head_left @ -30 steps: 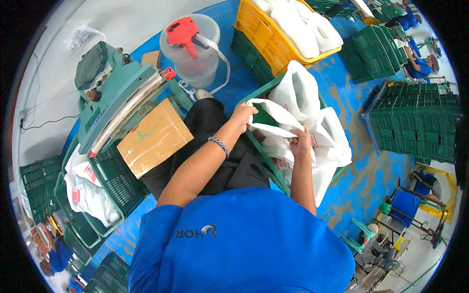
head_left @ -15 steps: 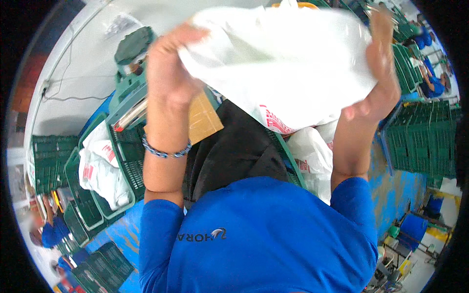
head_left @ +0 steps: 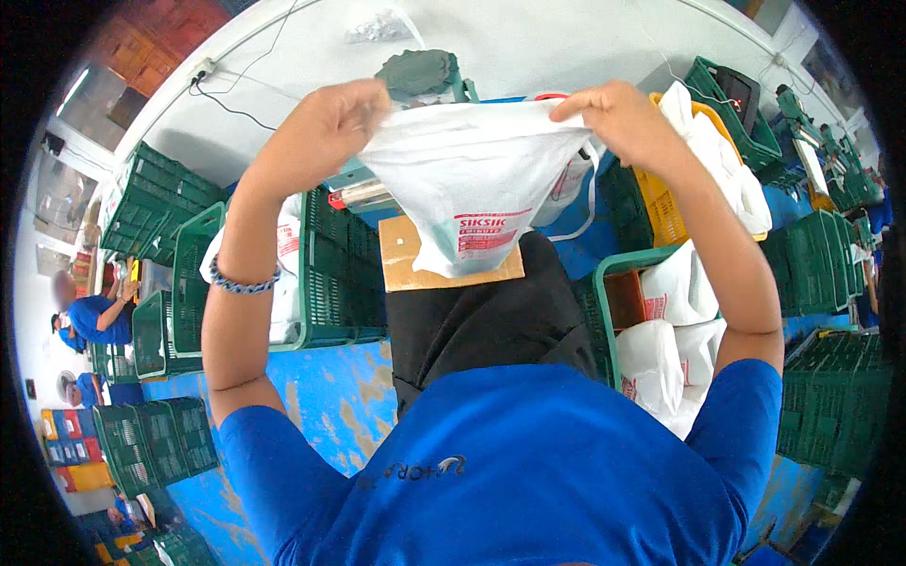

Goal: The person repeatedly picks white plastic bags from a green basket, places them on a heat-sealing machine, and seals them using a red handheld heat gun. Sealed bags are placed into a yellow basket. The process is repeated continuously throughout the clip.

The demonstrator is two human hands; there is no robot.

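A white sack with red print [head_left: 481, 179] hangs stretched between my two hands, its top edge pulled straight. My left hand [head_left: 344, 118] is closed on the upper left corner; its fingers are slightly blurred. The upper right corner is pinched by my right hand [head_left: 618, 118], thumb and fingers together. The sack's lower end reaches down over a brown cardboard piece [head_left: 404, 262] just beyond my knees. Behind the sack, partly covered by it, stands a green machine [head_left: 420, 75] with a dark green cloth-like cover on top.
Green crates holding white sacks stand at my left [head_left: 307, 274] and right [head_left: 604, 302]. A yellow crate [head_left: 661, 203] with more white sacks is at the far right, near a dark display [head_left: 736, 94]. Stacked green crates [head_left: 156, 443] line the lower left. A person in blue [head_left: 99, 316] works farther left.
The white sack has come down from a raised, sideways-spread position to hang upright before me. My hands now hold its two top corners. The head view has also shifted.
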